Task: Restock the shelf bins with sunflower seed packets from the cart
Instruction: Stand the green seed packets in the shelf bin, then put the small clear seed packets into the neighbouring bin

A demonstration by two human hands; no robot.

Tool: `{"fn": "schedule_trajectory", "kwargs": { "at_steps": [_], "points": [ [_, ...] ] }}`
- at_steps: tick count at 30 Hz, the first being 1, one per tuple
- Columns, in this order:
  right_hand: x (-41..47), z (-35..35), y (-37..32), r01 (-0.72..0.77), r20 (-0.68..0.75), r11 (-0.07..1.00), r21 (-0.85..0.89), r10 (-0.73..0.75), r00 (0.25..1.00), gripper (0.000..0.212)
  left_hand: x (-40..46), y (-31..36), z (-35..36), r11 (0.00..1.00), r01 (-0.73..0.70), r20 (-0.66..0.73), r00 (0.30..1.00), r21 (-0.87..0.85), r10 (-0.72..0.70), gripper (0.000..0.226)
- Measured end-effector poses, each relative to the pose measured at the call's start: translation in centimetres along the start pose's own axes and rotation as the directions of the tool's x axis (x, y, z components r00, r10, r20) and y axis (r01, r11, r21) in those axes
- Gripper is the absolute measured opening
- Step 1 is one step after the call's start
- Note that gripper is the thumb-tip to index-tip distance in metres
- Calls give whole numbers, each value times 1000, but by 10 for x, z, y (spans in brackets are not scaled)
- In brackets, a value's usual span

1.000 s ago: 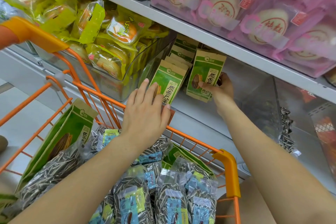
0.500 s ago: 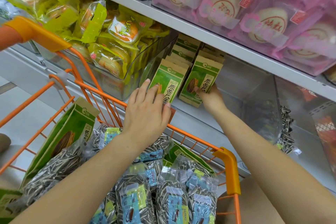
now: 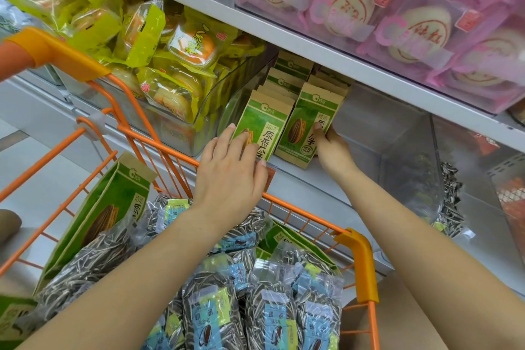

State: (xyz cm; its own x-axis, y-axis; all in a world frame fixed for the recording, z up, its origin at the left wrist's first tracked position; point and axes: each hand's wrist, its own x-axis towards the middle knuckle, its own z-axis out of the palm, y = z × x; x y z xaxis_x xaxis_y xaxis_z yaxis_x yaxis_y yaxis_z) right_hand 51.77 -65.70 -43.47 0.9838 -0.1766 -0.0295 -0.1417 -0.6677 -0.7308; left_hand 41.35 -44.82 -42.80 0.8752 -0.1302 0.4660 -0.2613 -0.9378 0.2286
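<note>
Standing between both hands: green seed packets.

Two bare forearms and hands seen from the wearer's own viewpoint.
Both arms are uncovered from the lower edge of view to the fingertips: no sleeves, gloves, watch, bracelets or rings show. The left hand has short, unpainted, neatly trimmed nails; the right hand shows mainly its back and wrist.
</note>
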Motion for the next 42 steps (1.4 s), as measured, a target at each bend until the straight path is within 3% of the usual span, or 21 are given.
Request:
{"fn": "schedule_trajectory", "kwargs": {
  "at_steps": [7,10,12,16,18,21,23,25,27,30,33,36,39,42],
  "points": [
    [4,-11,-3,-124,69,989,77,119,990,55,-1,-2,1,1000,-11,6,1000,2,11,46],
    [-11,-20,-6,-194,69,973,126,186,980,71,0,-2,1,1000,-3,28,1000,-4,4,47],
    [-37,-28,-13,-108,4,982,152,109,994,69,0,-2,-1,1000,1,42,999,-16,-1,49],
    [-124,-47,-36,306,-113,941,147,-291,950,36,6,-1,-14,985,60,117,992,-163,-41,47],
    [-165,-50,-36,418,-11,898,138,-420,907,23,13,-1,-27,950,107,153,986,-293,-64,43],
    [-196,-46,-27,474,339,881,4,-447,828,20,20,-2,-54,940,88,224,975,-329,-13,39],
    [-204,-36,-17,616,600,764,-193,-405,690,32,16,0,-72,964,37,417,906,-263,79,36],
    [-209,-28,-12,688,702,664,-292,-340,626,40,5,1,-84,982,-95,566,807,-161,170,34],
    [-211,-23,-12,688,663,649,-324,-363,655,44,-11,-2,-91,976,-180,551,806,-119,216,33],
    [-211,-18,-15,677,591,647,-350,-408,695,45,-34,-15,-104,982,-102,488,857,-160,168,36],
    [-207,-16,-14,673,594,645,-362,-397,700,30,-48,-31,-111,994,-71,523,846,-82,103,28],
    [-207,-20,-16,632,566,739,-235,-424,707,11,-55,-37,-115,999,-36,642,766,-7,32,15],
    [-206,-29,-24,532,534,834,-145,-387,752,12,-60,-36,-111,999,-26,792,609,-35,43,18],
    [-203,-34,-27,398,436,917,-39,-343,832,18,-64,-34,-99,998,-52,825,563,-20,46,27]
  ]
}}
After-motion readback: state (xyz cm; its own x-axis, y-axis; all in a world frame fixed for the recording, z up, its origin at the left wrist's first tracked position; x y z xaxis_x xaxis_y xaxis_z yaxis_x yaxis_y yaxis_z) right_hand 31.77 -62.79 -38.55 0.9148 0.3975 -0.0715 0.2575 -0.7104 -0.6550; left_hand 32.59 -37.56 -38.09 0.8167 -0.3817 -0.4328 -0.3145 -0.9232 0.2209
